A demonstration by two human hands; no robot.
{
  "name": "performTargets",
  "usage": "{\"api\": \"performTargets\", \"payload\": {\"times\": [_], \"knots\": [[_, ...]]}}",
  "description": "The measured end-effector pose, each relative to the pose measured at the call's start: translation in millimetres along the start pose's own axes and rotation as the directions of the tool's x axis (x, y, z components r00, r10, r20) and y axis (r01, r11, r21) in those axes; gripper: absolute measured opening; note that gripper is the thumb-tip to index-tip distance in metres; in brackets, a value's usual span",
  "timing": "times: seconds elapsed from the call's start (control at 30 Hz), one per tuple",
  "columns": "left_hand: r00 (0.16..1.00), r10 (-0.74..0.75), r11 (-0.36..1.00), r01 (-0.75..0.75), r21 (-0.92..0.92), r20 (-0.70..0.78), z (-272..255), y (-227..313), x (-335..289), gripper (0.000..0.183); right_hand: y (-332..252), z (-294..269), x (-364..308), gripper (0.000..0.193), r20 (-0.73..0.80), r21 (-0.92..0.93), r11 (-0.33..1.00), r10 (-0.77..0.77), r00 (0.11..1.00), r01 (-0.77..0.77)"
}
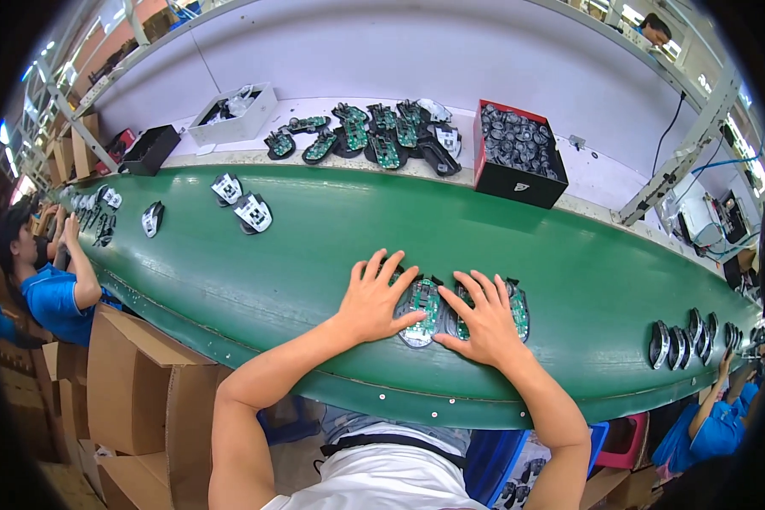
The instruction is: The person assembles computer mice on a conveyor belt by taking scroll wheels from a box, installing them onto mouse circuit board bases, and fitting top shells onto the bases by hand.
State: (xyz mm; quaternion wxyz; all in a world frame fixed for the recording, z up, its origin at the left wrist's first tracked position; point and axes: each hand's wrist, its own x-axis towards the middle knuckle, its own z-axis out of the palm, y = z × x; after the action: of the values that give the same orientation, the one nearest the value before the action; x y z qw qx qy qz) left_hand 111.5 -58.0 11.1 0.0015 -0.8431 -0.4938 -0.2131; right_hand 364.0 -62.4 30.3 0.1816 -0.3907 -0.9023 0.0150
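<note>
Two or more computer mouse bases with green circuit boards lie side by side on the green belt (331, 229) before me. My left hand (372, 297) rests with fingers spread at the left of one mouse base (422, 308), its thumb reaching over the board. Lying over the boards just to the right is my right hand (484, 321), fingers also spread and slightly bent. Beyond its fingers shows the edge of another mouse base (521, 313). Neither hand is closed round anything. The palms and fingers hide parts of the boards.
On the ledge behind sit several mouse bases with boards (385, 136), a red-and-black box (518, 183) of dark round parts, a white box (234, 119) and a black box (150, 151). Mouse shells (253, 212) lie left, others (678, 344) right. Co-workers in blue sit at both ends.
</note>
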Motion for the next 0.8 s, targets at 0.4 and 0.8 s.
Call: {"api": "performTargets", "payload": {"times": [0.4, 0.8], "knots": [[0.959, -0.217, 0.976, 0.208, -0.068, -0.184, 11.9, -115.6, 135.3, 0.045, 7.7, -1.0, -7.8, 0.059, -0.161, 0.108, 0.993, 0.07, 0.984, -0.053], [0.912, -0.155, 0.925, 0.269, 0.269, -0.379, 17.1, -190.2, 199.1, 0.027, 94.6, -11.7, -1.0, 0.033, -0.428, 0.257, 0.928, 0.361, 0.829, -0.271]]}}
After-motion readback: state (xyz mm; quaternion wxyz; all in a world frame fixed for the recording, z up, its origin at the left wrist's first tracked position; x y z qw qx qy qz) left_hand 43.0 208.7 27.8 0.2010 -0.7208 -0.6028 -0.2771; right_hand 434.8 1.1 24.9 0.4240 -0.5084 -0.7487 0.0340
